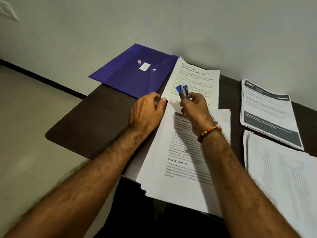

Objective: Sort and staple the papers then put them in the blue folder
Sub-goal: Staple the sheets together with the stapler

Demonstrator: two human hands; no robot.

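The blue stapler (183, 92) stands upright above the papers, its lower half enclosed in the curled fingers of the right hand (194, 110), its top free. Under it lies the near stack of papers (178, 169), overlapping a farther sheet (197, 79). The left hand (147, 112) pinches the corner of that sheet. The blue folder (135, 73) lies closed at the table (89, 124) corner, just beside the left fingers.

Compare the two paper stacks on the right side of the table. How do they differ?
The far stack has dark grey bands across its top sheet; the near stack shows only pale, faint print. The far stack lies wholly in view; the near one runs off the frame. Both lie flat on the dark table, untouched by the hands.
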